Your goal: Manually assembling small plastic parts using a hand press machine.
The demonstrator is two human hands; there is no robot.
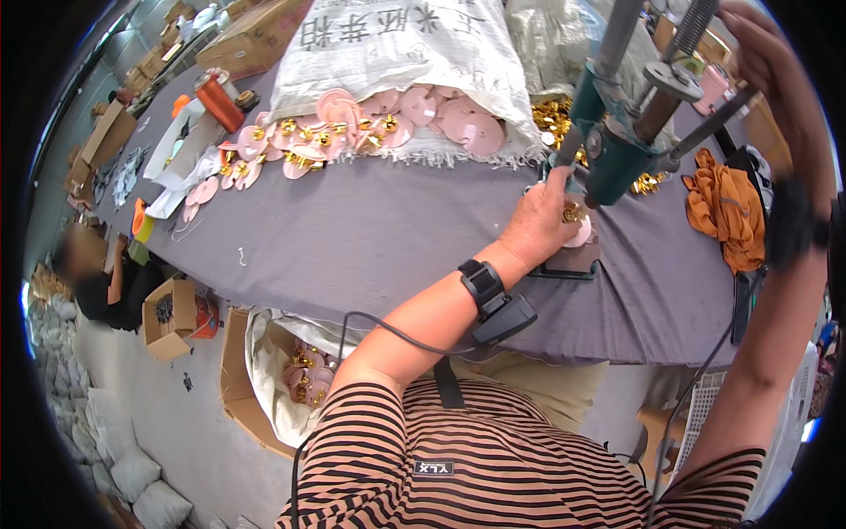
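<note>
My left hand is closed at the base of a green hand press, its fingers pinching a pale pink disc. A small gold piece sits on that disc, just beside the press's lower tip. High at the right, my right hand is at the outer end of the press lever, its fingers curled over and partly cut by the picture's rim. Several pink discs with gold pieces spill from a white woven sack at the back of the table.
Gold pieces are heaped behind the press. An orange cloth lies to its right. On the left are a red-brown thread spool and a white box. Below the grey-covered table stands a lined carton. Another person sits far left.
</note>
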